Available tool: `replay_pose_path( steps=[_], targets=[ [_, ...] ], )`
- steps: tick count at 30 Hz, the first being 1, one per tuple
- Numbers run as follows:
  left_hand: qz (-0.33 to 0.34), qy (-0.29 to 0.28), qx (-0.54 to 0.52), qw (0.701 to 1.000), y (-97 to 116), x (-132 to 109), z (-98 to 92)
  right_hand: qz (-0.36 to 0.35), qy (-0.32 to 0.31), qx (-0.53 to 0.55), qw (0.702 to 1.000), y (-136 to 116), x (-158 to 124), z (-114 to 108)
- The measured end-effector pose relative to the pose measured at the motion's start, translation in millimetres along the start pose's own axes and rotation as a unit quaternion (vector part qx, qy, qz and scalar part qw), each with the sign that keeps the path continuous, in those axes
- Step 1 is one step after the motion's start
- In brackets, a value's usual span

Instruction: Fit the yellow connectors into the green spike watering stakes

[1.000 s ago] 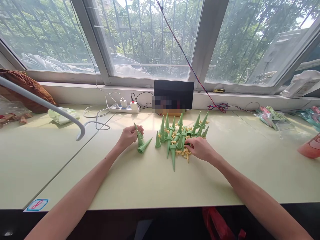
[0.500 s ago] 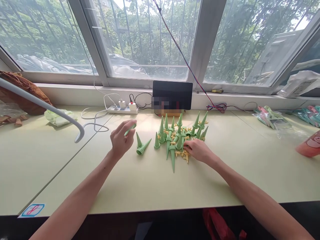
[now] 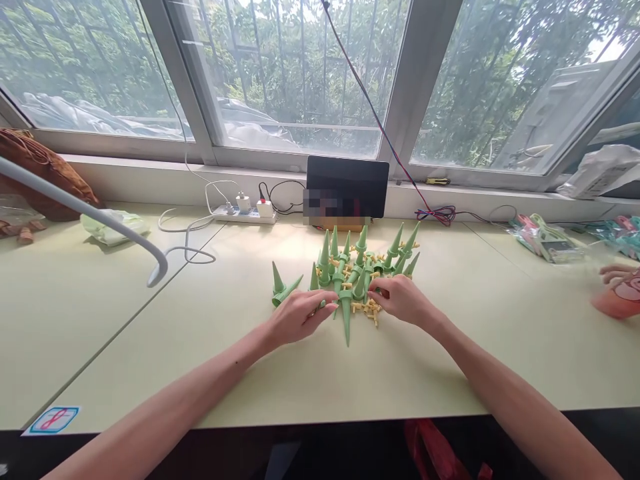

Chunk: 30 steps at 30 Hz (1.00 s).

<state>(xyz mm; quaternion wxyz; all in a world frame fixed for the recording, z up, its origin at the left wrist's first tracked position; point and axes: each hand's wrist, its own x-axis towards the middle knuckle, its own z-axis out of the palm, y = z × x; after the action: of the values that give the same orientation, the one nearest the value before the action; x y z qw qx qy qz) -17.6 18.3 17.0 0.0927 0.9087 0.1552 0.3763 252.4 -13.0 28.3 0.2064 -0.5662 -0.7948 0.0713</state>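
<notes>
A pile of green plastic cone spikes (image 3: 360, 263) mixed with small yellow connector pieces (image 3: 367, 308) lies mid-table. My left hand (image 3: 300, 313) rests at the pile's left edge, its fingers closed round a green cone of which only a sliver shows. My right hand (image 3: 405, 300) sits on the pile's right front, fingers curled in a pinch among the pieces; what they hold is hidden. Two separate green cones (image 3: 283, 287) lie just left of my left hand. A long spike (image 3: 346, 320) points toward me between my hands.
A dark tablet (image 3: 347, 190) leans on the window ledge behind the pile, with a power strip (image 3: 245, 213) and cables to its left. A white lamp arm (image 3: 85, 213) crosses the left side. Another person's hand (image 3: 617, 272) touches an orange object (image 3: 617, 300) at the far right.
My left hand has come down from the raised spot on the left, where it held a green cone, and moved right to the pile's edge. My right hand has stayed on the pile.
</notes>
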Motion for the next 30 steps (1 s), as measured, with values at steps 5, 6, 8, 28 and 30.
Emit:
replay_pose_path(
  steps=[5,6,8,28,30],
  targets=[
    [-0.11,-0.046,-0.057,0.991,1.1,-1.7,4.9,-0.056,-0.023,0.037,0.997,-3.6,-3.5,-2.2],
    [-0.12,-0.055,-0.062,0.989,1.9,-0.8,4.5,-0.063,-0.03,0.042,0.997,-5.0,-4.0,-2.5],
    [-0.133,-0.073,-0.069,0.986,3.5,0.9,3.5,-0.071,-0.045,0.045,0.995,-8.1,-4.8,-3.4],
    [-0.174,-0.149,-0.109,0.967,7.8,4.3,-3.0,-0.091,-0.094,-0.004,0.991,-12.4,-2.2,-1.1],
    [-0.172,-0.153,-0.112,0.967,8.1,4.9,-4.0,-0.097,-0.088,-0.001,0.991,-11.9,-2.1,-0.3]
  ],
)
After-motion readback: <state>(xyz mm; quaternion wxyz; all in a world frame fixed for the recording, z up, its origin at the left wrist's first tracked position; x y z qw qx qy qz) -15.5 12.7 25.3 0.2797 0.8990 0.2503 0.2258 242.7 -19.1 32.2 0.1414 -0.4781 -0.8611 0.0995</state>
